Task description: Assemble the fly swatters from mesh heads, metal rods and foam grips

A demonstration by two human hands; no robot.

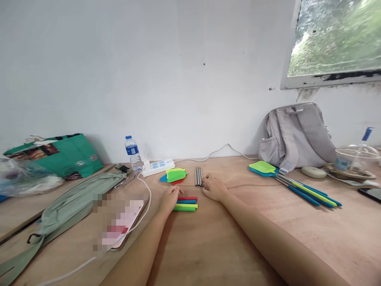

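- Wooden table [202, 246] beneath the metal rods [198, 176]
- Right hand [214, 188] curled at the rods' right edge, cannot tell whether gripping
- Left hand [170, 198] by coloured tubes [187, 205], nearer than the rods, hold unclear

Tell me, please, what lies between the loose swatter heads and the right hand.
In the head view, metal rods lie between the swatter heads and the right hand.
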